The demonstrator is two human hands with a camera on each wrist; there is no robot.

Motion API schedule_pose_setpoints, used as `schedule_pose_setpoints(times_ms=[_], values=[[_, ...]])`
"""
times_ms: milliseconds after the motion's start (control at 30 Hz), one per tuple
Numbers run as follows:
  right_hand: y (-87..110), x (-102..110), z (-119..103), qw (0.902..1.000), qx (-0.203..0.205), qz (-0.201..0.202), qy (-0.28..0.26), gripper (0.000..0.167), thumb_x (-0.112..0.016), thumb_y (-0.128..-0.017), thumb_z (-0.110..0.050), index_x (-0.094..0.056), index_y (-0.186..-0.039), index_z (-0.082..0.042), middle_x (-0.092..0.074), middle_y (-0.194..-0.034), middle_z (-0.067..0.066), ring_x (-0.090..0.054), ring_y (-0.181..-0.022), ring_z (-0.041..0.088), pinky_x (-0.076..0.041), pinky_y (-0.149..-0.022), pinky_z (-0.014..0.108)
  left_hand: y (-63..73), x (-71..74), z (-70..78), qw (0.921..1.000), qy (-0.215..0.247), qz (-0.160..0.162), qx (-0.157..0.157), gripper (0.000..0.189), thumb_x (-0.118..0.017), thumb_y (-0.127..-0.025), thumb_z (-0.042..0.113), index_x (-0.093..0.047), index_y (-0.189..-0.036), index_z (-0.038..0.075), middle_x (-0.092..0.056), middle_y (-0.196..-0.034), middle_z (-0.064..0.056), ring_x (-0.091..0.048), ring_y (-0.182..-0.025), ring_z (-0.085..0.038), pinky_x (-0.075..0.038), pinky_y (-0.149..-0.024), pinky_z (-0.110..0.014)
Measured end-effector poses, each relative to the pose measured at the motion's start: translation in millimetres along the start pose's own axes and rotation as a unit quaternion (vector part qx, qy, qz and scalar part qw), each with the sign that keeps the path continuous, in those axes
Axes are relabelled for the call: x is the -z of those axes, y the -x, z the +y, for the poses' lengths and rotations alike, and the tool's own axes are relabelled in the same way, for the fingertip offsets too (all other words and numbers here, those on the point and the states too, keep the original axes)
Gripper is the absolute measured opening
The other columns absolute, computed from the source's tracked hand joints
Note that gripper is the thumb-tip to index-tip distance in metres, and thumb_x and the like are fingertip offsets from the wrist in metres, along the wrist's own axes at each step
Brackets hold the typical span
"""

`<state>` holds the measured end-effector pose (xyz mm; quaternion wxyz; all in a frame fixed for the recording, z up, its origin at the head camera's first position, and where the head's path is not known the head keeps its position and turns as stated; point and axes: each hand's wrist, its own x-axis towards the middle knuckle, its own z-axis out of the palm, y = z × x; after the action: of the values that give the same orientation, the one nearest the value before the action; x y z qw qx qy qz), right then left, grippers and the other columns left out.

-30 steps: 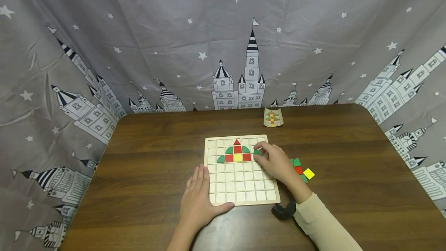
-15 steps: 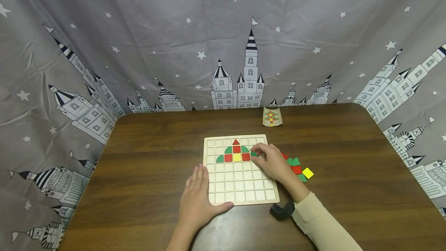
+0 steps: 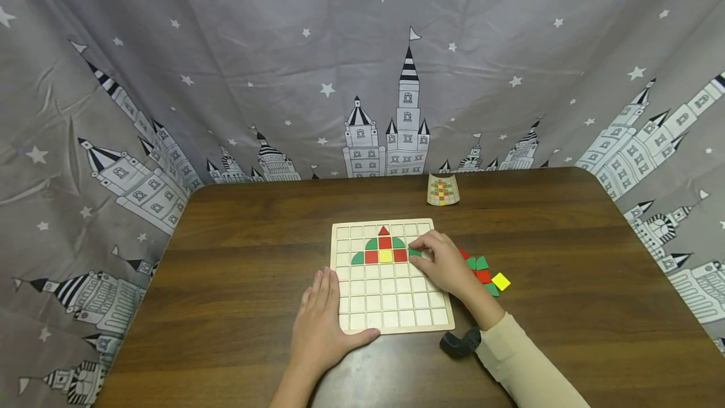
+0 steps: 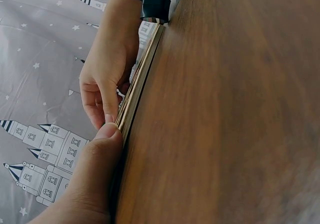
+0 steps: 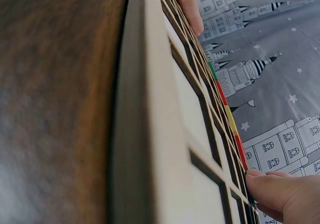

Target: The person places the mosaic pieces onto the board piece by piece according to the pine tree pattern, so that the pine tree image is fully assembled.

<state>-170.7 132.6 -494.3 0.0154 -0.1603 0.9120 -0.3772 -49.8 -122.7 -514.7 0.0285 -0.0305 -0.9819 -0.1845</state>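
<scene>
A wooden grid board (image 3: 391,302) lies on the table, with green, red and yellow tiles forming a stepped shape in its upper cells. My left hand (image 3: 318,326) rests along the board's left side, fingers straight, its thumb (image 4: 102,146) on the front edge. With thumb and fingertips, my right hand (image 3: 447,264) pinches a green quarter-round tile (image 3: 415,252) at the cell right of a red square tile (image 3: 399,255). The fingers partly cover that tile. In the right wrist view, the right thumb (image 5: 267,188) is down at the grid, beside the tile row.
Loose tiles lie right of the board, among them a yellow square (image 3: 501,281), a red square (image 3: 483,276) and green pieces (image 3: 481,262). A curved pattern card (image 3: 443,190) stands at the table's back edge. A black strap-like object (image 3: 460,344) is by the right wrist.
The right hand has shifted slightly left and lowered the green tile to the cell beside the red square. The left hand keeps its place on the board.
</scene>
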Motion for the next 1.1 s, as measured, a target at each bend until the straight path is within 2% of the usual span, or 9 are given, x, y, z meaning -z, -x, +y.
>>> schedule_pose_setpoints(times_ms=[200, 433, 733, 1100], values=[[0.0, 0.5, 0.1, 1.0000, 0.007, -0.004, 0.003, 0.020, -0.076, -0.088, -0.022, -0.074, -0.107, -0.018, -0.066, -0.107, -0.004, -0.050, -0.091, 0.016, -0.041, -0.073, 0.029, 0.2, 0.2, 0.4, 1.0000, 0.001, 0.001, -0.001, 0.139, -0.053, -0.061, 0.096, -0.021, -0.157, 0.001, -0.017, -0.166, -0.015, -0.017, -0.154, -0.030, -0.025, -0.122, -0.050], [0.3, -0.1, 0.0, 0.9999, 0.004, -0.013, 0.008, 0.020, -0.076, -0.088, -0.022, -0.074, -0.107, -0.017, -0.066, -0.107, -0.003, -0.050, -0.093, 0.016, -0.041, -0.073, 0.029, 0.3, 1.2, 0.9, 1.0000, 0.005, -0.001, 0.002, 0.138, -0.056, -0.061, 0.094, -0.021, -0.157, 0.001, -0.018, -0.166, -0.015, -0.018, -0.154, -0.030, -0.025, -0.123, -0.050], [0.5, -1.4, 0.6, 0.9995, 0.021, -0.010, 0.022, 0.020, -0.075, -0.089, -0.023, -0.075, -0.107, -0.015, -0.065, -0.104, -0.002, -0.051, -0.092, 0.016, -0.043, -0.073, 0.029, 1.0, 1.6, 1.1, 1.0000, 0.006, -0.006, 0.005, 0.137, -0.058, -0.062, 0.092, -0.022, -0.156, 0.000, -0.018, -0.165, -0.015, -0.018, -0.154, -0.030, -0.024, -0.123, -0.050], [2.9, 1.0, -3.1, 0.9997, 0.016, -0.008, 0.014, 0.024, -0.075, -0.089, -0.021, -0.077, -0.111, -0.010, -0.060, -0.105, 0.000, -0.053, -0.092, 0.017, -0.048, -0.077, 0.031, 0.6, 1.1, 1.3, 1.0000, 0.005, -0.002, 0.003, 0.137, -0.058, -0.062, 0.092, -0.022, -0.157, 0.001, -0.018, -0.166, -0.015, -0.018, -0.154, -0.030, -0.025, -0.123, -0.049]])
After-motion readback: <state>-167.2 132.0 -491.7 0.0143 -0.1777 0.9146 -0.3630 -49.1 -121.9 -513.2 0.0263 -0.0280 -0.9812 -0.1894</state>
